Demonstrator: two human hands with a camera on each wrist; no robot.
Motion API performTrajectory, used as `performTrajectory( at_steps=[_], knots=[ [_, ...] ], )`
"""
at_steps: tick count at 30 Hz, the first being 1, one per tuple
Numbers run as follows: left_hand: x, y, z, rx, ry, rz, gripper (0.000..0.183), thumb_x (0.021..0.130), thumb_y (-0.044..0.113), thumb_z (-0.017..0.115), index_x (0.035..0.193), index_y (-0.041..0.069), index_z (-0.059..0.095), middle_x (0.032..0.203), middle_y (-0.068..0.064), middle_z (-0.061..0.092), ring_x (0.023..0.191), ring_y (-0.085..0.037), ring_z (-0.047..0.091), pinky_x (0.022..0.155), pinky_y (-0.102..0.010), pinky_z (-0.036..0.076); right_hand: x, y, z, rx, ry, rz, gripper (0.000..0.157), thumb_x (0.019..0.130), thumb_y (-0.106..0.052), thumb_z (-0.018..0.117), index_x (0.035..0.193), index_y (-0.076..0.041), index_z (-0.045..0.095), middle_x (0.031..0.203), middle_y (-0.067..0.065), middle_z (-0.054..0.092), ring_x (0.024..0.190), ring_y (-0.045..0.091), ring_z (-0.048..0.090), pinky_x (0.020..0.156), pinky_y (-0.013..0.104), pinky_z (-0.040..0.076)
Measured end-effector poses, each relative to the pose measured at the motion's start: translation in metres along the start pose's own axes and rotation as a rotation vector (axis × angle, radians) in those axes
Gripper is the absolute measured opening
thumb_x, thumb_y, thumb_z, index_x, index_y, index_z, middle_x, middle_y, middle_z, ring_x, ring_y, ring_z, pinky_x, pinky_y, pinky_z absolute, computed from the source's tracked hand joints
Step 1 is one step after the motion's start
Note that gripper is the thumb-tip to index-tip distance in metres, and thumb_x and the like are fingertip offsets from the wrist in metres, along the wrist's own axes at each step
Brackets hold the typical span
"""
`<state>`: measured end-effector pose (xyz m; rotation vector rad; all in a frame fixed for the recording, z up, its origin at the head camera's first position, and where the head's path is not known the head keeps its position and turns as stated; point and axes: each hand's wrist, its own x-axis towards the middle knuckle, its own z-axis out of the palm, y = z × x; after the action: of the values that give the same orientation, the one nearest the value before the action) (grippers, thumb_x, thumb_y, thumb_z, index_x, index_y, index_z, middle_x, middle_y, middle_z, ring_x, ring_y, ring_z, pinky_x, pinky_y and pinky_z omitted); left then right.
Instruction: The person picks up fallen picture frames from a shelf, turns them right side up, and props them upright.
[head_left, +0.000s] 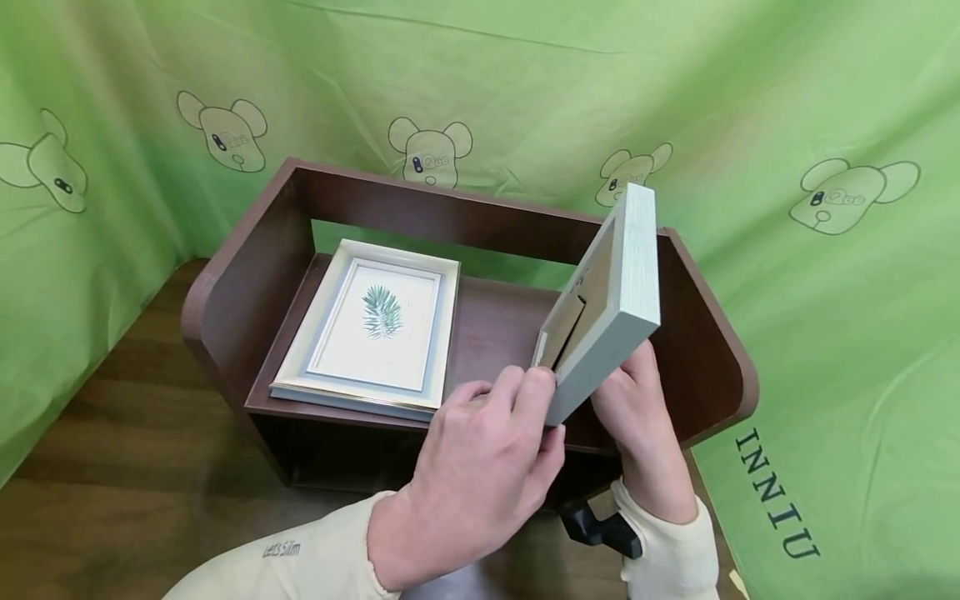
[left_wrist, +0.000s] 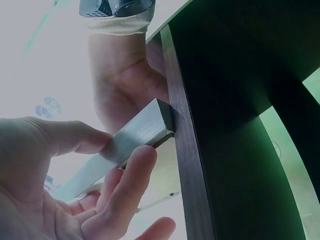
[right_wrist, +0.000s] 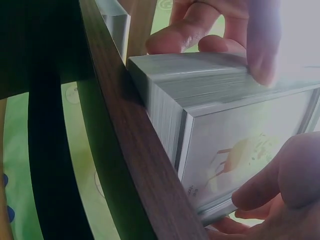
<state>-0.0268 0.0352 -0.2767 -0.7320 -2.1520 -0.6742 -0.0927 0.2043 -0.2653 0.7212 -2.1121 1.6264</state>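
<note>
A pale grey picture frame (head_left: 639, 258) stands tilted on its side over the right part of a dark brown shelf (head_left: 495, 321). In the head view its brown backing (head_left: 592, 292), with a black-edged slot or stand, faces left. My left hand (head_left: 483, 454) pinches the near edge between thumb and fingers. My right hand (head_left: 637, 408) holds the frame from its right side; the right wrist view shows its thumb on the front rim and fingers beneath. The front bears a print (right_wrist: 240, 155) with a yellow-orange figure. Left of it, another picture frame (head_left: 300, 367) with a green leaf print lies flat.
The shelf's raised side panels (head_left: 247, 258) stand left and right, and a rail (head_left: 450, 212) runs along its back. Behind hangs a green curtain (head_left: 525, 67) with cartoon heads. Wooden floor (head_left: 112, 417) lies at the left.
</note>
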Motion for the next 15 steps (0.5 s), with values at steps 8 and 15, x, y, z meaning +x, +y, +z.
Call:
performTrajectory(
  at_steps=[8, 15],
  knots=[
    [0.002, -0.002, 0.002, -0.014, 0.019, -0.021, 0.030, 0.078, 0.018, 0.072, 0.099, 0.005, 0.055, 0.072, 0.002, 0.046, 0.057, -0.009, 0.051, 0.068, -0.028, 0.050, -0.003, -0.006, -0.002, -0.222, 0.055, 0.015, 0.031, 0.098, 0.001, 0.049, 0.129, 0.002, 0.055, 0.113, 0.005, 0.058, 0.102, 0.013, 0.050, 0.087, 0.024, 0.039],
    [0.004, -0.003, 0.003, -0.030, 0.010, -0.015, 0.030, 0.078, 0.019, 0.072, 0.099, 0.005, 0.055, 0.073, 0.002, 0.047, 0.056, -0.010, 0.053, 0.067, -0.028, 0.051, -0.004, -0.043, 0.002, -0.179, 0.264, -0.248, 0.048, 0.102, -0.011, 0.049, 0.145, 0.008, 0.039, 0.141, 0.018, 0.043, 0.131, 0.029, 0.040, 0.111, 0.040, 0.031]
  ],
)
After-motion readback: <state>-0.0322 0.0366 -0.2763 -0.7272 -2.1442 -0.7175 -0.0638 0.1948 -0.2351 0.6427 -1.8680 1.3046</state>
